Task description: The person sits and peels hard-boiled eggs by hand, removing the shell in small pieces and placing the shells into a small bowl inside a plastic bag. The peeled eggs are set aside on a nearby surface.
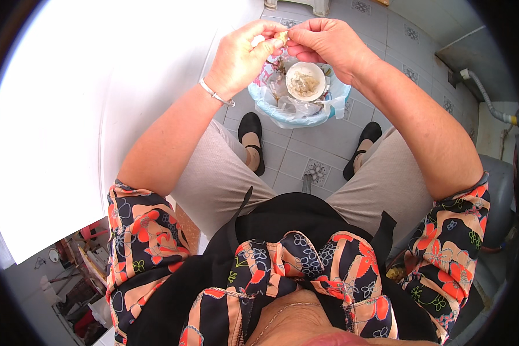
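My left hand (246, 54) pinches a small pale-yellow piece of food (281, 38), possibly a garlic clove, between thumb and fingers. From the other side, the thumb and fingertips of my right hand (322, 40) grip its edge. Both hands are held over a waste bin (344, 93) with a light-blue plastic liner. In the bin rests a white bowl (305, 71) with thin, papery pale scraps (306, 86) inside. Clear plastic and other refuse surround the bowl. My fingers hide part of the small piece.
The bin stands on grey floor tiles (281, 160) between my black shoes (251, 129). A large white surface (60, 108) rises on the left. Stool legs (320, 6) show at the top. A corrugated grey hose (486, 95) hangs on the right, above a grey rounded tank (497, 190).
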`<state>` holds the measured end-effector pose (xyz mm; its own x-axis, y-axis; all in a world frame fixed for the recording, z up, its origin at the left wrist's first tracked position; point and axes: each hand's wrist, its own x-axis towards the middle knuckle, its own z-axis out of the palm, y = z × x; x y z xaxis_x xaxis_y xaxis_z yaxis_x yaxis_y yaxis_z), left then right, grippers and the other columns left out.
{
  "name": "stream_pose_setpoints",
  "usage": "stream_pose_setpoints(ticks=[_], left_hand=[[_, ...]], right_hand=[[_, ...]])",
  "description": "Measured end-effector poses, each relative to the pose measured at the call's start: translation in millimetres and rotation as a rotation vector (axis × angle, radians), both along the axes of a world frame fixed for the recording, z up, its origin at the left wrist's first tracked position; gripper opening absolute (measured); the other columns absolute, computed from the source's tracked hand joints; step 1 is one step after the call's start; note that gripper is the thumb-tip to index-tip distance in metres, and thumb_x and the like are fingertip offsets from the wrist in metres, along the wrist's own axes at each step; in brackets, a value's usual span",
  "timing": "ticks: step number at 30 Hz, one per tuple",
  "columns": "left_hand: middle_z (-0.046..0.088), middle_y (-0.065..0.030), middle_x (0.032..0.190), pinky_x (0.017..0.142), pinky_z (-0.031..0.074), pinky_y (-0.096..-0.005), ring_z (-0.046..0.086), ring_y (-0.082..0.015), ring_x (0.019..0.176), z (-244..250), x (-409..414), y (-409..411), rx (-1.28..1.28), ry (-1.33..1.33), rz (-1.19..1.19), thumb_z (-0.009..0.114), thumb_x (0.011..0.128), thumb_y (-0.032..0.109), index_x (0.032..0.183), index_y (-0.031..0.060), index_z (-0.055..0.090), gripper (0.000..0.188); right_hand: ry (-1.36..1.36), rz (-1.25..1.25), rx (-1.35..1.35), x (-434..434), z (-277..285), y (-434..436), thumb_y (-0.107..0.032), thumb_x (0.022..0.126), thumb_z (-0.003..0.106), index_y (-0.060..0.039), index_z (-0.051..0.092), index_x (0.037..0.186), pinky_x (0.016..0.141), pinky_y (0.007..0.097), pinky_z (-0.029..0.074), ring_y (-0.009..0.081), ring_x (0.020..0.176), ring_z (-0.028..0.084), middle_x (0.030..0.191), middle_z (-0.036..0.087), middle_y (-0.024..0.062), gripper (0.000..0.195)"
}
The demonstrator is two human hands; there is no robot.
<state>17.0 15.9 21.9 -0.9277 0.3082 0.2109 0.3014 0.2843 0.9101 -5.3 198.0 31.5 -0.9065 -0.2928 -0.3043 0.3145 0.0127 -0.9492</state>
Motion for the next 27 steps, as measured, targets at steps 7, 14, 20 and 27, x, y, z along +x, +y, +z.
stream_pose_setpoints(ticks=[7, 14, 20, 27], left_hand=[[0.063, -0.0079, 0.101, 0.083, 0.05, -0.027, 0.061, -0.0145, 0.09, -12.4, -10.8, -2.4, 0.293, -0.206, -0.076, 0.055, 0.091, 0.007, 0.114, 0.001, 0.056, 0.023], [0.06, -0.0101, 0.107, 0.088, 0.049, -0.0287, 0.06, -0.0162, 0.095, -17.9, -17.3, -4.0, 0.511, -0.263, 0.011, 0.053, 0.093, 0.008, 0.114, 0.0016, 0.054, 0.022], [0.059, -0.0117, 0.11, 0.09, 0.049, -0.0298, 0.058, -0.0175, 0.099, -14.1, -19.5, -8.6, 0.555, -0.286, -0.034, 0.052, 0.093, 0.009, 0.117, 0.0022, 0.052, 0.024], [0.057, -0.0129, 0.114, 0.093, 0.047, -0.0315, 0.057, -0.0191, 0.103, -5.2, -15.0, -2.0, 0.551, -0.323, -0.164, 0.05, 0.094, 0.008, 0.119, 0.0026, 0.05, 0.026]], right_hand=[[-0.054, -0.099, -0.107, 4.8, -2.1, -2.6, -0.01, 0.083, 0.063, 0.0003, 0.063, 0.087, 0.065, 0.0197, 0.053, 0.0104, 0.068, 0.063, 0.078, 0.065, 0.0081, 0.011], [-0.041, -0.162, -0.078, 5.6, -4.9, -4.9, -0.016, 0.089, 0.06, -0.0027, 0.064, 0.092, 0.07, 0.0209, 0.052, 0.0084, 0.074, 0.061, 0.082, 0.065, 0.004, 0.014], [-0.003, -0.098, 0.015, -3.0, -15.0, 0.2, -0.011, 0.086, 0.059, -0.0003, 0.064, 0.09, 0.068, 0.0222, 0.052, 0.0101, 0.071, 0.061, 0.081, 0.065, 0.006, 0.013], [0.147, 0.058, 0.247, -18.0, -44.4, 10.1, -0.006, 0.086, 0.051, -0.0024, 0.065, 0.096, 0.072, 0.0236, 0.051, 0.0103, 0.075, 0.06, 0.082, 0.064, 0.0044, 0.018]])
